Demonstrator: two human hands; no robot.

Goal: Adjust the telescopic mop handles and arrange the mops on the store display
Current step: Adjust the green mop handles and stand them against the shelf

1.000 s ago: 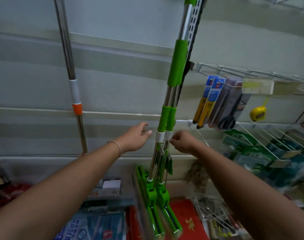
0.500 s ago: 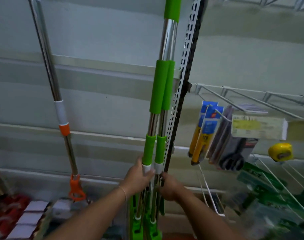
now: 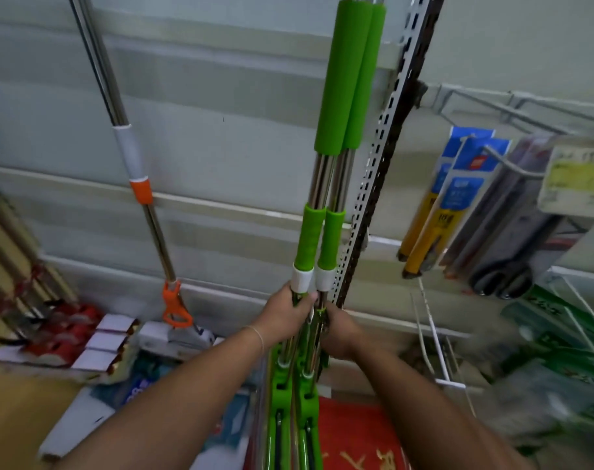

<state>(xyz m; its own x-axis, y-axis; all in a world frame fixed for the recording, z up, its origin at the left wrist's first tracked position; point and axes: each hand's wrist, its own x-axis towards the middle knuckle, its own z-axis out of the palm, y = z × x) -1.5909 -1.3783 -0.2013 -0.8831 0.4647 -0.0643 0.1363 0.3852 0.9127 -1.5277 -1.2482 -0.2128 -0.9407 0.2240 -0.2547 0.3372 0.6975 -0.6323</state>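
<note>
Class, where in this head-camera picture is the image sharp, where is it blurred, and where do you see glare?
Head view: sharpest on the two green mop handles; motion blur smears the wire rack of green packets at right; glare streaks the chrome tubes; wide-angle bending tilts the perforated metal upright.

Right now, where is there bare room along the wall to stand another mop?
Bare wall shows between the orange mop and the two green mops that the left hand and right hand grip. Right of the slotted upright, hanging packs crowd it; boxes crowd the floor.
</note>
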